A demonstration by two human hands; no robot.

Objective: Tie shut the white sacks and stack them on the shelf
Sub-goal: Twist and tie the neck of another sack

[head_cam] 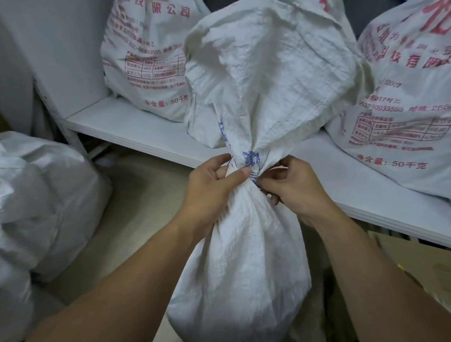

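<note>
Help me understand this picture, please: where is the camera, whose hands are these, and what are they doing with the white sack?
There is one picture, from a camera worn on a person's head, looking forward and down. No machine is involved, only bare hands. The left hand grips the gathered neck of a plain white sack, and the right hand pinches it at the blue-and-white tie. Behind is a white shelf carrying two sacks with red print. Another white sack lies lower left.

We see a white woven sack (243, 239) with blue print at its neck; 2 white sacks (147, 58) behind carry red lettering; the shelf (131, 129) is white.
</note>
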